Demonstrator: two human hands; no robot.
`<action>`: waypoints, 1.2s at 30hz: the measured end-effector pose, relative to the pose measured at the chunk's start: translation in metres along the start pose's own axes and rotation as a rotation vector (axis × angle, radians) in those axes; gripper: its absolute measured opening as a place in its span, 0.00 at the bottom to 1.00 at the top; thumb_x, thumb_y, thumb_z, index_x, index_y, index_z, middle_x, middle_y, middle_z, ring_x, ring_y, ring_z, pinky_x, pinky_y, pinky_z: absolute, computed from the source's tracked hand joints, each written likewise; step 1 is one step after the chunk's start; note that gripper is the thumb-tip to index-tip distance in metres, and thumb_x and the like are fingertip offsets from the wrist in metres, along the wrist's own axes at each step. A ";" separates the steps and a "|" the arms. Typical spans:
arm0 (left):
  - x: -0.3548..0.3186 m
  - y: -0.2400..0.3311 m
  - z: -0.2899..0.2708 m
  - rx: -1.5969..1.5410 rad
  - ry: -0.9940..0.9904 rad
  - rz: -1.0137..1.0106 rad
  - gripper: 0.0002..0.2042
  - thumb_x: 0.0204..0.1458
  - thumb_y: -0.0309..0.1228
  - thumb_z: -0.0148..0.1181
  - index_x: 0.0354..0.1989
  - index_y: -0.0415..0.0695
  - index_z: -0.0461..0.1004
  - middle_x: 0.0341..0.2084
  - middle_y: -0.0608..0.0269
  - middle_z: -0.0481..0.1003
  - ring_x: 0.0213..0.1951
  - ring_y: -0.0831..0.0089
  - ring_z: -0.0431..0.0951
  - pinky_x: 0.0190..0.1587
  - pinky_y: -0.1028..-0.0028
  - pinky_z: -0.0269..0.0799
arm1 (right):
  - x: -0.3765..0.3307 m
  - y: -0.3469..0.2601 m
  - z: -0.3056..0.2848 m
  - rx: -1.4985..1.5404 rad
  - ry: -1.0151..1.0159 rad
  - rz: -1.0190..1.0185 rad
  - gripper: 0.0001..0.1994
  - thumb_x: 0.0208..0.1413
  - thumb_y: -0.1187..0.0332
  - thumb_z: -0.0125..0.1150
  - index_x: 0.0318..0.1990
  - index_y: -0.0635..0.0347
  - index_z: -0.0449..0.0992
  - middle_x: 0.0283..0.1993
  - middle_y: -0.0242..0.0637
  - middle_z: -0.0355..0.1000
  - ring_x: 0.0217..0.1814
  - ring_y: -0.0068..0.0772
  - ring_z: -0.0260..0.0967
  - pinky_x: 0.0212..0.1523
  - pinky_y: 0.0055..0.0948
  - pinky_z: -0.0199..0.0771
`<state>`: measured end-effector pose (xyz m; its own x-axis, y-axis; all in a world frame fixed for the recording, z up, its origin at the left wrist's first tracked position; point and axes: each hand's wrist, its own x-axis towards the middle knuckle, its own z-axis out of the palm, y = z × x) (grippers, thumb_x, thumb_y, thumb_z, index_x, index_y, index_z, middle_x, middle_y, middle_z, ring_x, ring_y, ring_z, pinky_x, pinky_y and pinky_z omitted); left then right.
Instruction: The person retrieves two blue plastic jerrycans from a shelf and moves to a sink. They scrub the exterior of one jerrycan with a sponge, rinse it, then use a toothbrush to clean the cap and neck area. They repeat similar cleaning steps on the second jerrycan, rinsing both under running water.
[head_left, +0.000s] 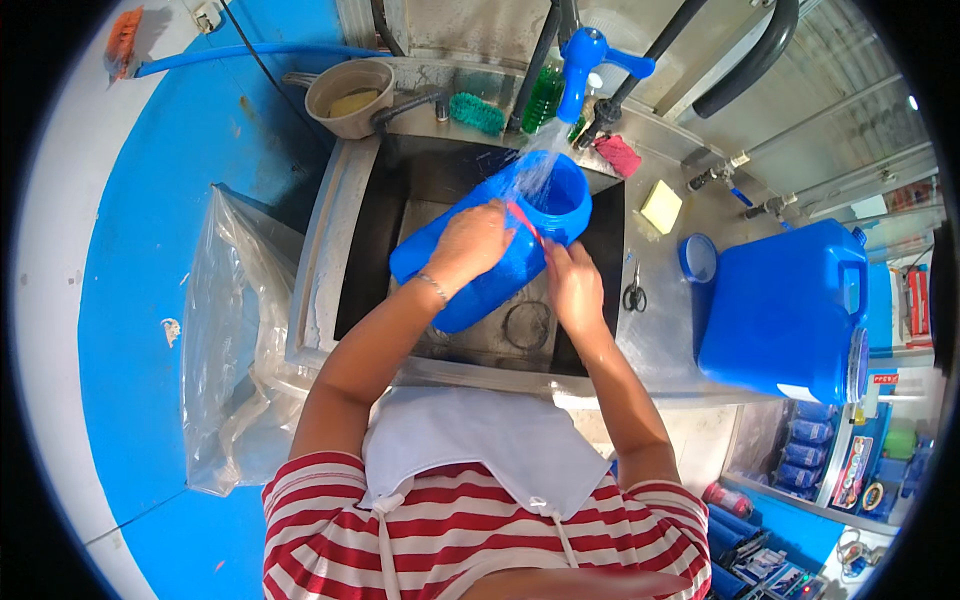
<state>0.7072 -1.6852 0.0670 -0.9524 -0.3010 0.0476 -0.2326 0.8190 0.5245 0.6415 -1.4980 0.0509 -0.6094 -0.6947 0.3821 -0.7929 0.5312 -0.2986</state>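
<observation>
A blue plastic jug [480, 275] lies tilted over the sink [330, 260], its open mouth up toward the tap. Water from the blue tap [585, 65] runs into that mouth. At the jug's neck, my left hand [472, 242] has its fingers curled around one end of a thin red strip [527, 222]. My right hand [576, 288] pinches the strip's lower end beside the jug's rim. The strip runs taut-looking between both hands; its exact kind is unclear. My left hand also rests against the jug's side.
A larger blue jerrycan [780, 310] stands on the right counter, with a blue cap [697, 258], scissors [635, 290] and yellow sponge [661, 207] nearby. Behind the sink are a pot [350, 98], teal scrubber [477, 113] and pink cloth [618, 156]. A clear plastic bag [235, 350] hangs left.
</observation>
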 end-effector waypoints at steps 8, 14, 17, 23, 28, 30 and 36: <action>-0.001 -0.019 -0.007 -0.012 0.010 0.009 0.20 0.52 0.41 0.62 0.39 0.32 0.72 0.32 0.35 0.76 0.39 0.41 0.77 0.43 0.50 0.71 | -0.002 0.003 0.004 0.055 -0.008 0.024 0.10 0.54 0.73 0.61 0.45 0.56 0.79 0.31 0.45 0.69 0.33 0.52 0.73 0.33 0.44 0.73; -0.007 -0.048 -0.017 -0.042 0.033 -0.079 0.19 0.50 0.42 0.63 0.43 0.40 0.77 0.35 0.42 0.78 0.39 0.44 0.78 0.45 0.54 0.73 | -0.016 0.041 0.016 0.273 0.208 -0.111 0.10 0.50 0.78 0.62 0.40 0.56 0.79 0.29 0.40 0.67 0.30 0.45 0.71 0.31 0.39 0.72; -0.013 -0.072 -0.024 -0.108 0.008 -0.006 0.19 0.48 0.43 0.65 0.41 0.41 0.77 0.32 0.44 0.79 0.37 0.47 0.79 0.44 0.57 0.74 | -0.010 0.061 0.027 0.289 0.279 0.038 0.06 0.53 0.76 0.62 0.39 0.61 0.79 0.29 0.43 0.67 0.28 0.47 0.70 0.31 0.37 0.71; -0.022 -0.079 -0.025 -0.051 -0.114 0.202 0.18 0.49 0.45 0.64 0.39 0.43 0.77 0.31 0.46 0.79 0.37 0.46 0.79 0.43 0.53 0.73 | 0.073 0.070 -0.021 0.382 -0.334 0.163 0.04 0.55 0.71 0.63 0.34 0.63 0.79 0.30 0.46 0.76 0.31 0.41 0.74 0.33 0.33 0.71; -0.013 -0.054 -0.019 -0.018 -0.078 0.158 0.20 0.48 0.45 0.65 0.39 0.40 0.76 0.32 0.44 0.78 0.39 0.46 0.78 0.44 0.55 0.73 | 0.132 0.020 -0.086 -0.285 -0.264 -0.507 0.05 0.48 0.71 0.62 0.34 0.56 0.80 0.32 0.41 0.74 0.36 0.45 0.76 0.36 0.40 0.76; -0.013 -0.048 -0.012 -0.023 -0.038 0.123 0.21 0.49 0.44 0.65 0.39 0.36 0.75 0.31 0.43 0.78 0.37 0.47 0.79 0.43 0.56 0.74 | 0.143 -0.006 -0.084 -0.509 -0.308 -0.717 0.05 0.46 0.71 0.61 0.32 0.56 0.79 0.33 0.39 0.73 0.36 0.42 0.76 0.35 0.41 0.78; -0.015 -0.042 0.002 -0.752 -0.440 -0.302 0.18 0.55 0.36 0.63 0.35 0.28 0.68 0.22 0.51 0.77 0.19 0.66 0.79 0.21 0.68 0.77 | 0.168 -0.041 -0.066 -0.826 -0.527 -0.560 0.03 0.44 0.74 0.60 0.28 0.58 0.79 0.32 0.40 0.74 0.35 0.42 0.77 0.30 0.44 0.79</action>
<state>0.7305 -1.7145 0.0422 -0.8968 -0.1116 -0.4281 -0.4413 0.1562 0.8837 0.5714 -1.6046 0.1847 -0.2439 -0.9501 -0.1943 -0.8331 0.1027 0.5435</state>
